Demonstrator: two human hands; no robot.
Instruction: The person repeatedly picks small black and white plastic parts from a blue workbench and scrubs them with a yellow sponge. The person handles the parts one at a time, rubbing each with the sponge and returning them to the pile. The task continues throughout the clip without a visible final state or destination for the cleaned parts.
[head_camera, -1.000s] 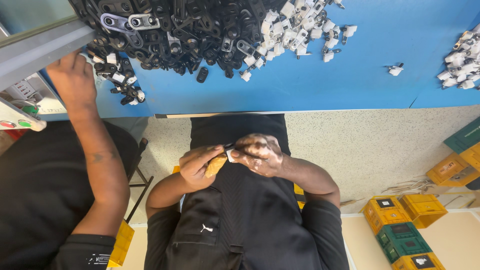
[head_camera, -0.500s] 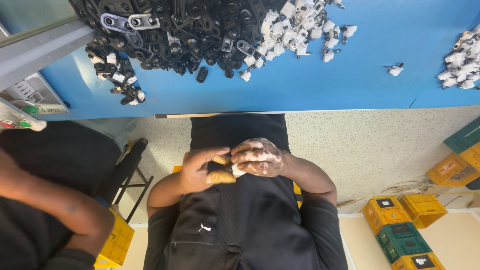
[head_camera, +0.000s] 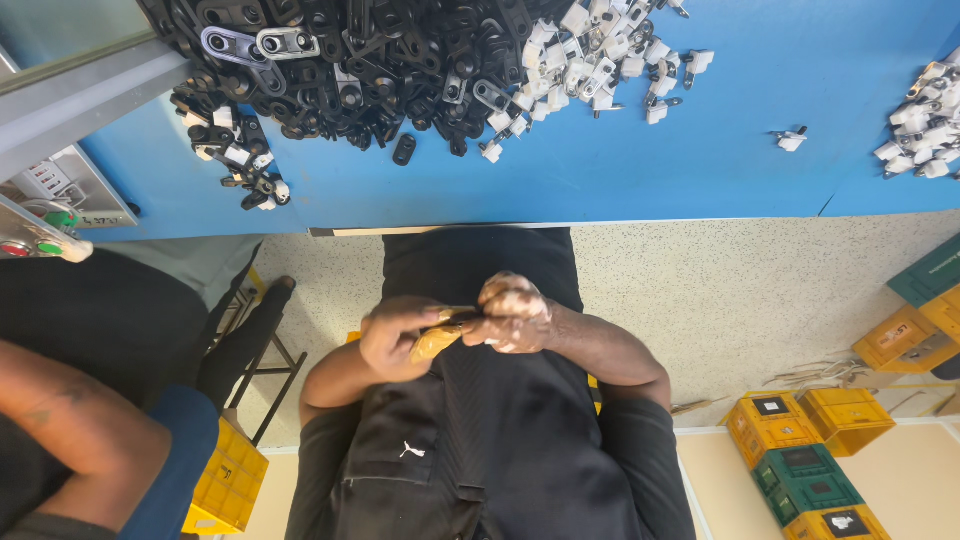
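Both my hands meet in front of my black top, below the edge of the blue table (head_camera: 600, 180). My left hand (head_camera: 395, 335) grips a small tan, crumpled piece (head_camera: 436, 343) from below. My right hand (head_camera: 512, 312), mottled with whitish patches, is closed over the upper end of the same piece. What the piece is cannot be told. On the table above lies a large heap of black plastic parts (head_camera: 370, 50) that merges into a heap of small white clips (head_camera: 600, 45).
A single white clip (head_camera: 790, 138) and another white heap (head_camera: 920, 130) lie at the right of the table. A co-worker's arm (head_camera: 80, 430) and dark clothing fill the lower left, next to a control box (head_camera: 45, 215). Yellow and green crates (head_camera: 810, 450) stand on the floor.
The co-worker's arm, which reached up to the black parts, has dropped to the lower left. My hands have closed in on each other around the tan piece.
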